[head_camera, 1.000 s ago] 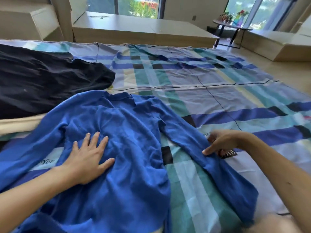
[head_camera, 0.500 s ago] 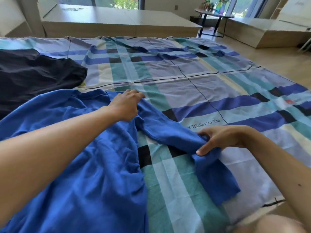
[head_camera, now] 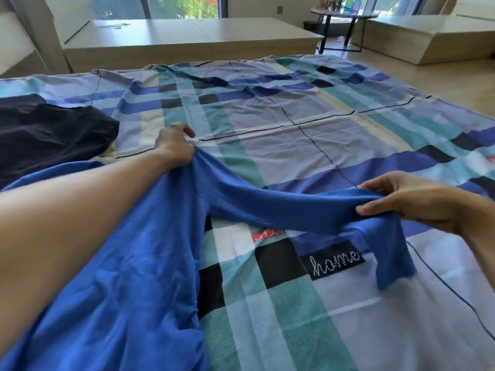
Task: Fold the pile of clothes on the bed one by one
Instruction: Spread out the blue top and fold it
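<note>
Seven entries, largest first.

1. Plaid bedsheet [head_camera: 308,145]: blue, teal and grey checks, spread over the bed and filling most of your view.
2. Blue long-sleeved shirt [head_camera: 134,277]: lies on the sheet from 9 o'clock down to 6 o'clock, body rumpled.
3. Black garment [head_camera: 48,135]: heaped on the sheet at 9 o'clock, just beyond the shirt; whether the two touch cannot be told.
4. Shirt sleeve [head_camera: 281,210]: pulled taut from the centre toward 3 o'clock between your two hands. Its cuff end droops past your right hand toward 4 o'clock.
5. Your right hand [head_camera: 417,202]: at 3 o'clock, fingers and thumb pinching the sleeve near the cuff.
6. Your left hand [head_camera: 174,145]: at 11 o'clock from centre, fingers curled round bunched cloth at the shoulder, where the sleeve begins.
7. Black patch [head_camera: 334,261]: stitched "home", on the sheet at 5 o'clock, just below the sleeve.
</note>
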The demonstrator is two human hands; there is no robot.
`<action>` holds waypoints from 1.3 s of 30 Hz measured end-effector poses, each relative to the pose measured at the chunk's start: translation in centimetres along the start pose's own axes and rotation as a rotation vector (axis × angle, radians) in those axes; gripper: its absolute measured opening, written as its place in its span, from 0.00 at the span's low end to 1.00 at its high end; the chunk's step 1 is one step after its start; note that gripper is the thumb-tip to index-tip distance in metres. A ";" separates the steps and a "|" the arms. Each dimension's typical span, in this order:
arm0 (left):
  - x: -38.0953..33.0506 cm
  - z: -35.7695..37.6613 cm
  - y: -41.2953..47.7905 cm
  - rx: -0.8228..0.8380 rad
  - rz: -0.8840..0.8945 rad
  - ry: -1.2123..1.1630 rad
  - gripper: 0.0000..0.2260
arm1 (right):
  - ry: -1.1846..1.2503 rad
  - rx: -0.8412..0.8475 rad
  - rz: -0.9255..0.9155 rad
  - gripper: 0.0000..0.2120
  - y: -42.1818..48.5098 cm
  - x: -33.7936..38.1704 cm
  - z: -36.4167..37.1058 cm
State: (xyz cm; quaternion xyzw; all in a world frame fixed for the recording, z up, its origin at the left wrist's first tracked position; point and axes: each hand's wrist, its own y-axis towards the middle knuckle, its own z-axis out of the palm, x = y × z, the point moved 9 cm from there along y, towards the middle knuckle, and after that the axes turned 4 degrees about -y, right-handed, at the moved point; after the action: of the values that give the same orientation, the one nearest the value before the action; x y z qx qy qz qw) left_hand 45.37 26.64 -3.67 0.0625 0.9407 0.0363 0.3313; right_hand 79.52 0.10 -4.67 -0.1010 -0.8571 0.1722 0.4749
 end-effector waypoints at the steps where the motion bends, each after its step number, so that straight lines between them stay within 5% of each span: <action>1: -0.4 -0.4 0.5 -0.038 0.010 0.008 0.10 | 0.009 -0.026 -0.002 0.28 0.0 0.0 -0.6; 6: -3.5 1.1 -1.6 -0.112 0.164 0.298 0.15 | 0.053 -0.274 0.041 0.13 -0.1 -0.3 -4.2; 10: -7.6 6.2 -7.3 0.023 0.479 0.221 0.10 | -0.471 -0.119 0.394 0.09 -1.0 -3.7 -2.9; 12: -8.6 8.4 -9.7 0.094 0.529 0.235 0.10 | -0.516 -0.094 0.473 0.10 -1.7 -4.4 -2.6; 18: -8.6 11.6 -11.4 0.294 0.385 0.358 0.24 | 0.351 -0.715 0.089 0.06 -3.1 -2.3 -7.2; 22: -7.3 13.1 -12.9 0.414 0.299 0.407 0.37 | 0.070 -0.642 0.412 0.16 -3.5 -6.6 -5.6; 25: -9.6 12.2 -14.7 0.339 0.412 0.250 0.39 | -0.009 -0.633 0.430 0.22 -4.0 -6.0 -5.5; 29: -17.5 9.7 -20.6 0.388 0.707 -0.300 0.36 | 0.289 -0.619 0.145 0.23 -2.8 0.3 -4.7; 34: -19.3 8.0 -21.0 0.407 0.209 -1.038 0.12 | 0.721 -0.294 -0.283 0.17 -0.8 9.4 1.4; 37: -15.4 5.4 -17.9 0.207 -0.052 -1.089 0.07 | 0.834 -0.186 -0.399 0.21 -0.1 10.8 2.8; 39: -12.9 3.4 -16.6 0.142 -0.139 -1.095 0.07 | 0.779 -0.316 -0.402 0.18 0.1 10.5 2.1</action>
State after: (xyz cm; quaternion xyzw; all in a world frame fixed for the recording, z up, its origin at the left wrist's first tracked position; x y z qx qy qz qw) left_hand 55.93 8.44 -0.18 0.0322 0.6331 -0.0869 0.7685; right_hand 72.22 3.31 2.41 -0.0614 -0.6331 -0.1068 0.7642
